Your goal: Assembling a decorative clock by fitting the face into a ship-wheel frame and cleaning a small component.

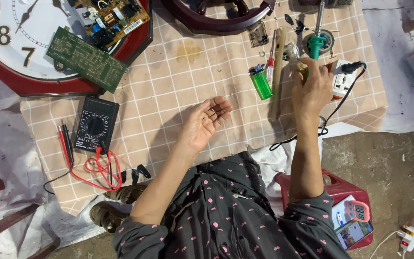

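- Soldering iron [316,43], with a green collar and metal tip, is seen at the far right of the counter [178,72], tip pointing away over a round stand [329,41].
- Its handle is wrapped by the right hand [311,88]; the grip is closed firmly around it.
- Just left of that hand a green lighter [260,82], a small red-handled screwdriver [270,64] and a long pale stick [278,72] are laid on the checked cloth.
- To the right of the hand a white socket block [342,81] is placed, with a black plug [353,67] in it and a black cord [331,117] trailing off the counter edge.
- The left hand [206,120] is held palm up over the middle of the counter, fingers loosely curled, grip open; something tiny may lie in the palm, but it cannot be made out.
- Well to the left a black multimeter [96,124] is set, with red and black leads [99,168] coiled beside it.
- At the far left corner a red-framed clock [5,57] is covered partly by a green circuit board [86,58].
- A dark wooden ring [216,21] is seen at the far edge.
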